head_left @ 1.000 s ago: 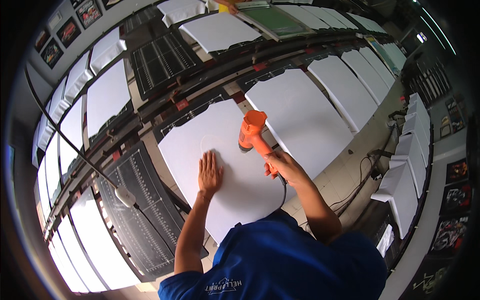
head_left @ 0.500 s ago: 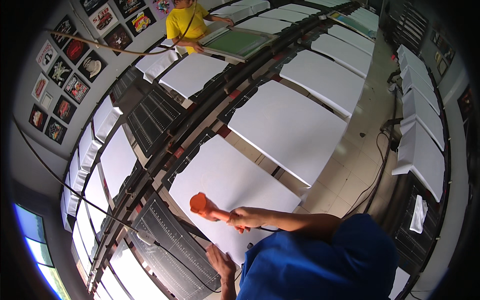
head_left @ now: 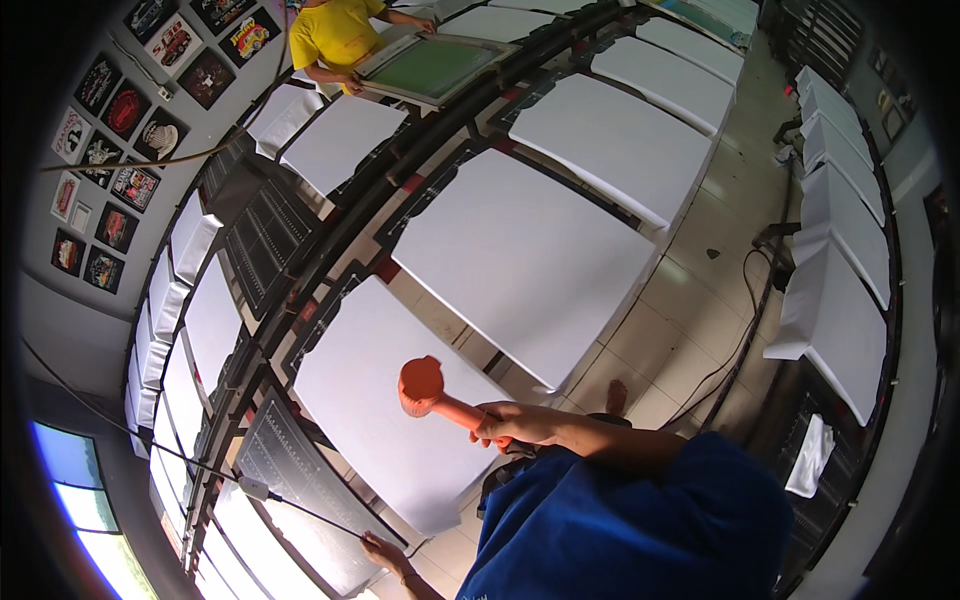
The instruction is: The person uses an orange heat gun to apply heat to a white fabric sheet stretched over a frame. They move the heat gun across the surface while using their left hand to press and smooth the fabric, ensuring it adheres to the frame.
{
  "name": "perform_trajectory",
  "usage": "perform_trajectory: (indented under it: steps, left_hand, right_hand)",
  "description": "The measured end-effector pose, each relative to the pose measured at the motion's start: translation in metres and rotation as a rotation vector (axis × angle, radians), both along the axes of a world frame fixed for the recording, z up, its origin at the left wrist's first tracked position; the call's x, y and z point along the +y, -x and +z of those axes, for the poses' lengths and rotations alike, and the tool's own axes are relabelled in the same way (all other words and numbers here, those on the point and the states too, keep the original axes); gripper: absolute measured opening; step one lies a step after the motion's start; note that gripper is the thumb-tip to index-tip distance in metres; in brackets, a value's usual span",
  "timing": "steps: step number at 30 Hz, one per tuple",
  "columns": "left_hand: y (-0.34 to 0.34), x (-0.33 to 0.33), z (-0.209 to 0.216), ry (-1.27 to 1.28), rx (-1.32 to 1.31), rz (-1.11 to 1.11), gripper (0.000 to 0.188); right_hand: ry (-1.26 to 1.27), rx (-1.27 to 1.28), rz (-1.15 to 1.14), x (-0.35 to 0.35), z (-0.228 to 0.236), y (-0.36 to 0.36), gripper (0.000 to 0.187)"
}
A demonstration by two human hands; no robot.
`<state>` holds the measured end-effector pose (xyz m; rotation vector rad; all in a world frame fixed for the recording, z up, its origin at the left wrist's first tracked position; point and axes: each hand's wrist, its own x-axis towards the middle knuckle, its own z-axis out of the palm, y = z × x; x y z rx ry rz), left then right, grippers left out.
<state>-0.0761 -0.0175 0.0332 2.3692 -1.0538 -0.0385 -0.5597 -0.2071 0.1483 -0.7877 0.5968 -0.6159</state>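
Observation:
My right hand (head_left: 515, 424) is closed round the handle of an orange hair dryer (head_left: 421, 384), held above a board covered with white cloth (head_left: 390, 380). Its round head is toward the board's middle. Lower down, my left hand (head_left: 384, 553) has its fingers closed on a black power cord (head_left: 315, 517), beside a bare dark board with pale markings (head_left: 300, 465). The cord runs taut from there to a white plug connector (head_left: 254, 488).
Rows of white-covered boards (head_left: 530, 250) line a dark rail (head_left: 290, 300). At the far side a person in a yellow shirt (head_left: 335, 35) holds a green framed screen (head_left: 430, 68). Loose cables (head_left: 745, 330) lie on the tiled floor (head_left: 665, 350) to the right.
My left hand has left the white board's near edge, moved down and left, and taken hold of the cord. The view has shifted; the hair dryer is still in my right hand.

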Motion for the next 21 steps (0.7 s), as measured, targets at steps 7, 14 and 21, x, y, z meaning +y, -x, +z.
perform_trajectory:
  steps: [7,14,21]
  left_hand:
    - [0.190,-0.035,0.010,-0.034,-0.043,0.022,0.025]
    - [0.288,-0.083,0.027,0.004,0.054,0.054,0.022]
    - [0.379,-0.153,0.049,0.217,-0.381,0.083,0.042]
  right_hand:
    - [-0.119,0.121,-0.146,0.000,0.022,0.191,0.037]
    - [0.010,0.272,-0.168,-0.061,0.040,0.268,0.031]
    - [0.170,0.359,-0.077,-0.152,0.077,0.272,0.038]
